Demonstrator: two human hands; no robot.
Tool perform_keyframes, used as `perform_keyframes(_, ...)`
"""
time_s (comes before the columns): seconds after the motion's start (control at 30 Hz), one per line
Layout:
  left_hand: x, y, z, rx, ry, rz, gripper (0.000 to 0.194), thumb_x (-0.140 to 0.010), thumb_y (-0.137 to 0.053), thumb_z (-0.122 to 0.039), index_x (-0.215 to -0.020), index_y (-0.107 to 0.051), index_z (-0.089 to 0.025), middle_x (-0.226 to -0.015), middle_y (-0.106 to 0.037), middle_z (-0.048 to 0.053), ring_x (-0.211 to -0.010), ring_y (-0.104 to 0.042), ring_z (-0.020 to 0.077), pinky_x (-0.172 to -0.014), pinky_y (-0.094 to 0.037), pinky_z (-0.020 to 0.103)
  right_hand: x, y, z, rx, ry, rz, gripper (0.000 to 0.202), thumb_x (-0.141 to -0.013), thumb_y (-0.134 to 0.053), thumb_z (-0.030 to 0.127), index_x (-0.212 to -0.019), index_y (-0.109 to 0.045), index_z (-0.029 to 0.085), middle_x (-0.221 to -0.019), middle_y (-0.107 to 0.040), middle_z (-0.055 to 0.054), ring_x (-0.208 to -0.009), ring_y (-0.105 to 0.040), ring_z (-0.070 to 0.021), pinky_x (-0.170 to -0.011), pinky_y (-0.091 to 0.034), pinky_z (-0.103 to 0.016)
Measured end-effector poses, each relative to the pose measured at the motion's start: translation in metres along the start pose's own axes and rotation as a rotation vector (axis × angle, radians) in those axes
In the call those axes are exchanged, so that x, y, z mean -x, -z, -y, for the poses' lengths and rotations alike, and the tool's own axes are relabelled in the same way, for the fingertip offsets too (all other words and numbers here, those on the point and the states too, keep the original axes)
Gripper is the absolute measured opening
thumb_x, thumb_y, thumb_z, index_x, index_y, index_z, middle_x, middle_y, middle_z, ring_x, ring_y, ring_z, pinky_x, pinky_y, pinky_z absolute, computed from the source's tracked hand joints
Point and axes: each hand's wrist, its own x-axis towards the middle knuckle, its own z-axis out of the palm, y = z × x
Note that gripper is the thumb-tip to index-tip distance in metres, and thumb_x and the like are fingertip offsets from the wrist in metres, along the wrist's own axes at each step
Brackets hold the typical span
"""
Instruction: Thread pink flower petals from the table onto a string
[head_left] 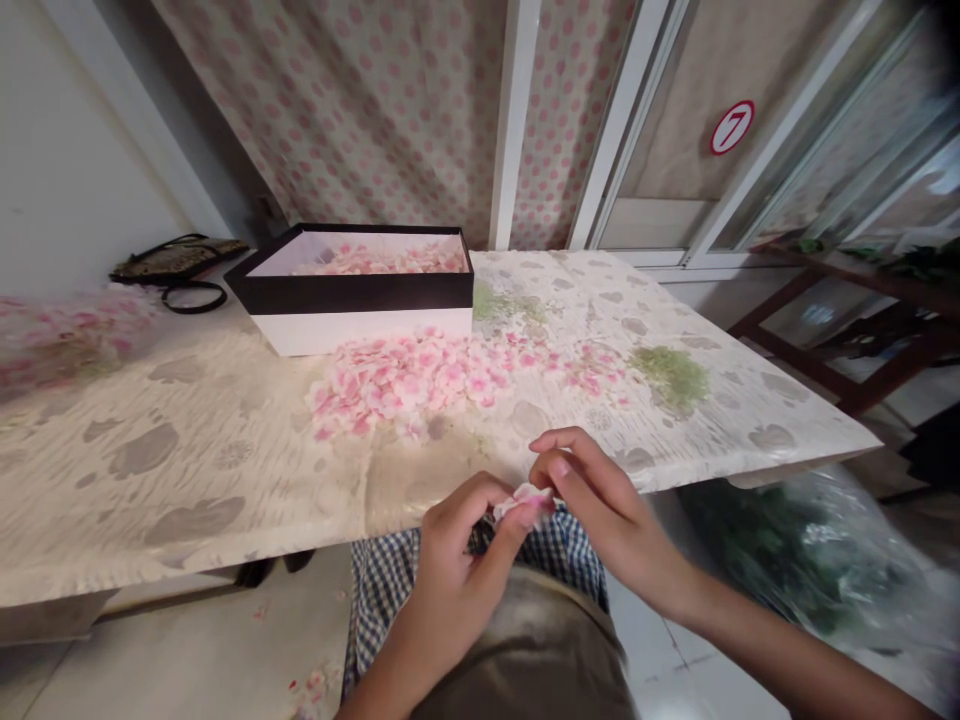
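Note:
Over my lap, just off the table's front edge, my left hand (469, 555) pinches a small pink-and-white flower (523, 498) between thumb and fingers. My right hand (604, 510) is close against the flower's right side, its fingers curled and its thumb against them. Whether something small is in that pinch is hidden. On the table beyond my hands lies a loose heap of pink-and-white flower petals (409, 380), trailing off to the right. Behind the heap stands a white box with a black rim (360, 293), holding more pink petals (390, 260).
Green stem pieces (670, 376) lie on the right of the patterned tablecloth (262, 480), with more green bits (491, 302) beside the box. Blurred pink flowers (67, 335) and a dark pouch (176, 258) are at left. A plastic bag with greenery (795, 550) rests on the floor.

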Motion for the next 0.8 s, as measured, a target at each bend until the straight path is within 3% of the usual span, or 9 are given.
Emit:
perform_keyframes(0.13, 0.003, -0.010, 0.002, 0.189, 0.287, 0.018, 0.031, -0.088, -0.057, -0.034, -0.064, -0.047, -0.016, -0.055, -0.047, -0.005, -0.051, -0.044, 0.0076, -0.050, -0.037, 0.019, 0.001, 0.006, 0.004, -0.033, 0.026, 0.151, 0.028, -0.090, -0.053, 0.028, -0.115, -0.041, 0.028, -0.090, -0.051, 0.001, -0.082, -0.052, -0.0122, -0.075, -0.042, -0.027)
perform_keyframes(0.27, 0.001, -0.013, 0.005, 0.358, 0.434, 0.066, 0.036, -0.089, -0.052, -0.044, -0.067, -0.050, -0.016, -0.056, -0.047, -0.003, -0.051, -0.045, 0.0088, -0.049, -0.038, 0.020, 0.004, 0.009, 0.004, -0.027, 0.038, 0.143, 0.035, -0.089, -0.055, 0.022, -0.118, -0.038, 0.030, -0.080, -0.054, 0.004, -0.076, -0.055, -0.0119, -0.072, -0.042, -0.027)
perform_keyframes(0.43, 0.000, -0.013, 0.004, 0.397, 0.442, 0.151, 0.032, -0.093, -0.047, -0.040, -0.072, -0.052, -0.015, -0.064, -0.052, -0.001, -0.059, -0.048, 0.0097, -0.059, -0.040, 0.022, 0.000, 0.015, 0.001, -0.003, -0.012, 0.037, 0.027, -0.086, -0.061, 0.027, -0.110, -0.051, 0.025, -0.078, -0.058, 0.003, -0.074, -0.058, -0.0125, -0.071, -0.043, -0.028)
perform_keyframes(0.57, 0.000, -0.012, 0.003, 0.251, 0.366, 0.154, 0.031, -0.094, -0.046, -0.037, -0.070, -0.050, -0.016, -0.063, -0.049, -0.002, -0.060, -0.046, 0.0102, -0.058, -0.036, 0.022, -0.003, 0.018, 0.003, -0.078, -0.132, 0.116, 0.015, -0.082, -0.065, 0.033, -0.086, -0.061, 0.018, -0.075, -0.063, -0.001, -0.071, -0.058, -0.0124, -0.068, -0.044, -0.027)
perform_keyframes(0.67, 0.001, -0.012, 0.004, 0.157, 0.336, 0.164, 0.033, -0.094, -0.045, -0.037, -0.068, -0.048, -0.017, -0.061, -0.045, -0.003, -0.059, -0.042, 0.0099, -0.057, -0.033, 0.022, -0.005, 0.020, 0.004, -0.075, -0.156, 0.123, 0.023, -0.082, -0.065, 0.037, -0.074, -0.058, 0.017, -0.069, -0.058, 0.001, -0.066, -0.054, -0.0107, -0.064, -0.042, -0.025)
perform_keyframes(0.8, 0.000, -0.008, 0.004, 0.158, 0.306, 0.222, 0.031, -0.096, -0.041, -0.035, -0.073, -0.049, -0.017, -0.066, -0.048, -0.002, -0.063, -0.045, 0.0103, -0.061, -0.037, 0.022, -0.009, 0.025, 0.000, 0.089, -0.042, 0.052, 0.031, -0.089, -0.054, 0.042, -0.069, -0.051, 0.018, -0.062, -0.049, 0.002, -0.061, -0.046, -0.0103, -0.059, -0.036, -0.025)
